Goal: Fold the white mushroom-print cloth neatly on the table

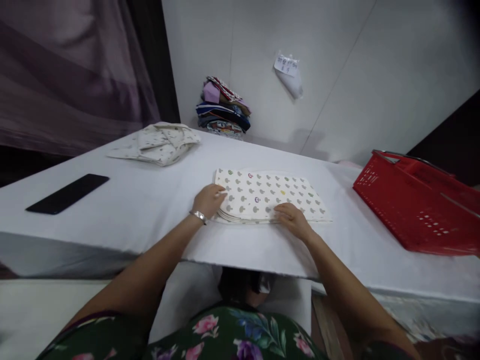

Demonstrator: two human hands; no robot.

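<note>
A folded white cloth (262, 192) with a grey mushroom print and a few coloured motifs lies flat on the table in front of me. Its layers show along the near left edge. My left hand (210, 200), with a silver band on the wrist, has its fingers closed at the left edge of this cloth; the thumb is partly hidden. Over the near edge, right of the middle, my right hand (292, 218) rests with its fingers extended across the print, touching the top layer.
The white-covered table (150, 200) holds a black phone-like slab (67, 194) at left and a loosely bundled printed cloth (161, 142) behind it. A red plastic basket (423, 205) lies at right. Folded clothes (224, 110) are stacked by the wall, where a paper note (287, 66) hangs.
</note>
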